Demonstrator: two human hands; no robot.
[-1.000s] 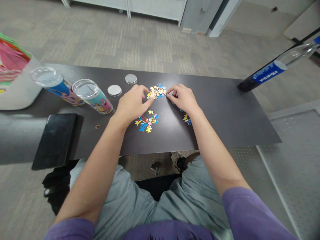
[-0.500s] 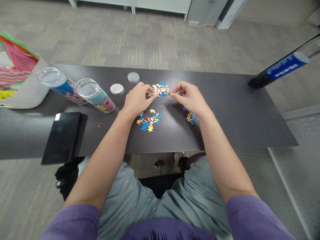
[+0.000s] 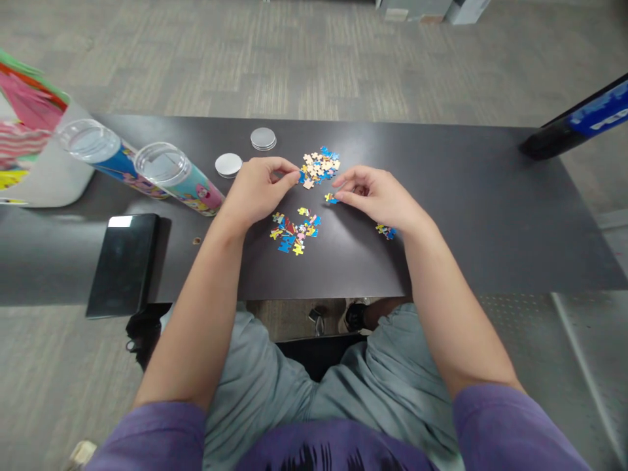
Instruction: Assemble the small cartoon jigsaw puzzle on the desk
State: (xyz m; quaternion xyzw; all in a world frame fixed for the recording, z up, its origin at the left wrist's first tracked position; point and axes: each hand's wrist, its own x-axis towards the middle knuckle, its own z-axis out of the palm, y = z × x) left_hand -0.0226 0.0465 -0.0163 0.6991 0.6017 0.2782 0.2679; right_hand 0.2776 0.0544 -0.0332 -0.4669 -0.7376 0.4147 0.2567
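A pile of jigsaw puzzle pieces (image 3: 320,166), many with pale backs up, lies between my hands. My left hand (image 3: 262,190) is at the pile's left edge, thumb and forefinger pinched at a blue puzzle piece (image 3: 301,176). My right hand (image 3: 375,195) pinches a small yellow and blue puzzle piece (image 3: 331,197) just in front of the pile. Nearer me is a second group of picture-side-up pieces (image 3: 296,232). A third, smaller group (image 3: 386,231) is partly hidden by my right wrist.
Two clear-topped printed canisters (image 3: 179,180) (image 3: 115,157) stand at the left, beside a white bin (image 3: 73,170) of colourful items. Round silver lids (image 3: 228,165) (image 3: 263,138) lie behind my left hand. A black tablet (image 3: 123,265) overhangs the front edge. A Pepsi bottle (image 3: 579,124) stands far right.
My right hand has drawn back from the pile toward me, with a puzzle piece in its fingertips. My left hand has shifted slightly left. The camera view has tilted down.
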